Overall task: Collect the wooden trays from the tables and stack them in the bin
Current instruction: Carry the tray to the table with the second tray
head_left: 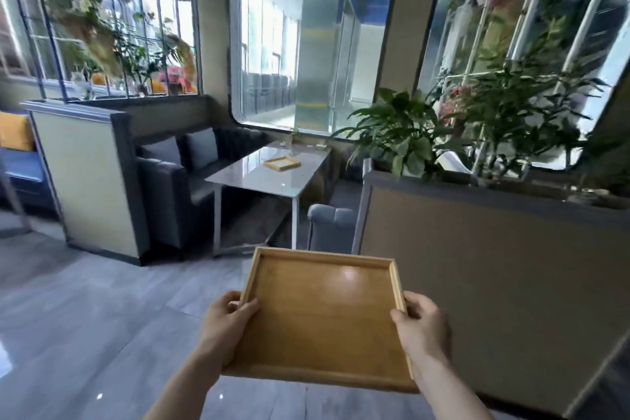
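Note:
I hold an empty wooden tray point(324, 317) level in front of me, over the floor. My left hand point(226, 326) grips its left rim with the thumb on top, and my right hand point(421, 329) grips its right rim the same way. A second wooden tray point(282, 164) lies flat on the glossy white table point(252, 181) ahead, near the table's middle. No bin is in view.
A dark grey sofa point(170, 177) lines the table's left side and a grey chair back point(330, 222) stands at its near right. A beige planter wall point(494, 266) with leafy plants is close on my right. A beige partition point(88, 181) stands at the left. Grey tiled floor point(85, 317) stretches ahead.

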{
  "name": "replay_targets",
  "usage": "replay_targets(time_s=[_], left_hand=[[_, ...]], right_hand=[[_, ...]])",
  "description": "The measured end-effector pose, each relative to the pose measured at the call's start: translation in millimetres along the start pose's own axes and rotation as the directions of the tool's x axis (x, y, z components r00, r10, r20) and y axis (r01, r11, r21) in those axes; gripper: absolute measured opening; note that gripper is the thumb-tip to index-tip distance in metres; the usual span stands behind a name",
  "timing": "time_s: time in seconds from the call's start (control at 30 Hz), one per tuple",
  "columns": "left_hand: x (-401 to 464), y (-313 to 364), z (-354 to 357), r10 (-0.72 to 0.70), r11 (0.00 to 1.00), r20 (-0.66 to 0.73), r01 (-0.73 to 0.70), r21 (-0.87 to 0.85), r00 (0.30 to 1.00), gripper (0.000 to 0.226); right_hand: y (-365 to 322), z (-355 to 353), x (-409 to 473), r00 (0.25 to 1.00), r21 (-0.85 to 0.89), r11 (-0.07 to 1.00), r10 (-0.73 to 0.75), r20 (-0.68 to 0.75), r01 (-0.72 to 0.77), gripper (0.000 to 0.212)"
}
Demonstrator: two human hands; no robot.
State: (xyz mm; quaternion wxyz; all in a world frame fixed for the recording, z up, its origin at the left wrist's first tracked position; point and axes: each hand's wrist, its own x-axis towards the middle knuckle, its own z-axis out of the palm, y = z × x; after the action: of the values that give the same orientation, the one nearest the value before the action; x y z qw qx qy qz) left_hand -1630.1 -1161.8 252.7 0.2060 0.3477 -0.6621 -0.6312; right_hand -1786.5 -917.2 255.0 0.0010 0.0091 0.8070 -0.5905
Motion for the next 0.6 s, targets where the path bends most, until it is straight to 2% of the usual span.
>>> replay_targets(time_s=[0.17, 0.37, 0.5, 0.6], left_hand=[[157.1, 39.3, -26.5, -0.002, 1.000, -0.080, 0.000, -0.023, 0.997, 0.005], [319.6, 81.7, -42.8, 0.004, 1.000, -0.103, -0.005, -0.009, 0.995, 0.007], [442.0, 94.4, -39.0, 0.034, 0.999, -0.148, -0.031, 0.018, 0.988, 0.005], [533.9, 101.2, -33.8, 0.023, 1.000, -0.178, -0.020, 0.018, 0.984, 0.003]], right_hand=[[-59.5, 136.2, 106.1, 0.997, 0.015, 0.999, -0.046, 0.067, 0.046, 0.030], [-122.3, 264.4, 221.1, 0.991, 0.002, 0.998, -0.070, 0.113, 0.071, 0.033], [-146.3, 352.8, 307.7, 0.987, 0.011, 0.993, -0.114, 0.113, 0.114, 0.031], [-159.0, 416.4, 372.6, 0.988, 0.031, 0.995, -0.094, 0.125, 0.090, 0.030]])
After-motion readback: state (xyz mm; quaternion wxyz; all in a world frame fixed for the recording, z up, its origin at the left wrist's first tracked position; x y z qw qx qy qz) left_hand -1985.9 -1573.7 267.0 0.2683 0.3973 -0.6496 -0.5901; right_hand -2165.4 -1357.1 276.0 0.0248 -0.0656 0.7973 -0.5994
